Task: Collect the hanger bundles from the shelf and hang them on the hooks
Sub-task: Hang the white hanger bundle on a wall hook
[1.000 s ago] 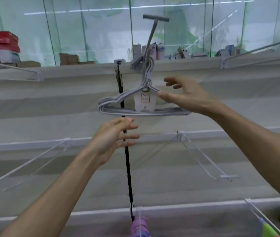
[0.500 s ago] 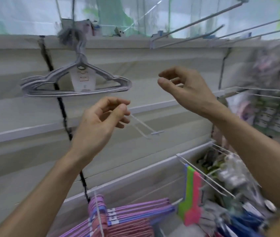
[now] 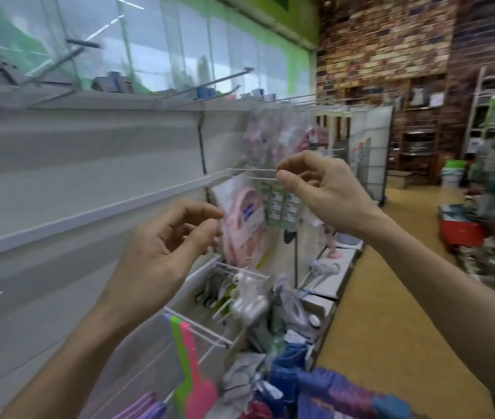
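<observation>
On the far left, bare hooks [image 3: 55, 63] stick out above the white wall. The left hand [image 3: 161, 252] holds nothing, its fingers [image 3: 198, 211] loosely curled. The right hand [image 3: 325, 189] is the same. Purple hanger bundles [image 3: 142, 408] peek in below. Both hands seem between trips, so next comes grabbing another bundle.

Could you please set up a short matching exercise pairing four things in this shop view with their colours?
Things:
1. flat paddle-shaped item hanging on the low hook
2. item right behind it on the same hook
3. far wall
4. aisle floor

Colours:
A. brown and red brick
B. bright green
C. tan yellow
D. pink

Pairs: 1-D, 2-B, 3-A, 4-C
</observation>
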Motion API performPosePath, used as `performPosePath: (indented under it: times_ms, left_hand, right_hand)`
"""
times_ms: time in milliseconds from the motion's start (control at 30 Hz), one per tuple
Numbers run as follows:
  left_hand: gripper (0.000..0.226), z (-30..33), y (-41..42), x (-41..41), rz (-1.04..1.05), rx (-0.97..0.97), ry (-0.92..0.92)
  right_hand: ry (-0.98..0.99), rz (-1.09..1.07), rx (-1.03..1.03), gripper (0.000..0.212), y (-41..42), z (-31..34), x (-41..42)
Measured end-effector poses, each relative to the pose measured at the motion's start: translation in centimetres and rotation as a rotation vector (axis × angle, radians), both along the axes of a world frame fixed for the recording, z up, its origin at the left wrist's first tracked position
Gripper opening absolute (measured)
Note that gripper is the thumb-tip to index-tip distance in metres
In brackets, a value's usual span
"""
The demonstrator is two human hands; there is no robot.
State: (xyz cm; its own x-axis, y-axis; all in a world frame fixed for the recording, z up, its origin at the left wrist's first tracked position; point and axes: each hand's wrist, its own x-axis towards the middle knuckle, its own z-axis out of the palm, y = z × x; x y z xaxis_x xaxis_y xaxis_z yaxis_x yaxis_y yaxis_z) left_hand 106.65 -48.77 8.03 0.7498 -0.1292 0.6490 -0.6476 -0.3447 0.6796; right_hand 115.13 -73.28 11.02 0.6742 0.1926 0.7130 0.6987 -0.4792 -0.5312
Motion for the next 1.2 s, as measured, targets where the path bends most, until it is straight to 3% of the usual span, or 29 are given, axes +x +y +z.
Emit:
performPosePath:
  times_ms: [333, 700, 933, 1200]
  left_hand:
    - [0.018, -2.7, -17.8, 5.7, -0.224, 0.006, 0.056]
    - [0.021, -5.2, -29.1, 12.2, -0.372, 0.124, 0.087]
    - [0.013, -10.2, -35.3, 20.4, -0.476, 0.161, 0.169]
    - [0.011, -19.8, -42.3, 31.1, -0.576, 0.190, 0.395]
  right_hand:
    - [0.038, -0.196, -0.019, 0.017, -18.6, -2.0, 0.6]
    - [0.129, -0.419, 0.018, 0.016, -30.2, -6.3, 3.5]
    - [0.263, -0.577, 0.035, 0.012, -35.8, -12.5, 8.1]
    - [0.490, -0.727, 0.073, 0.018, -42.0, -22.7, 14.1]
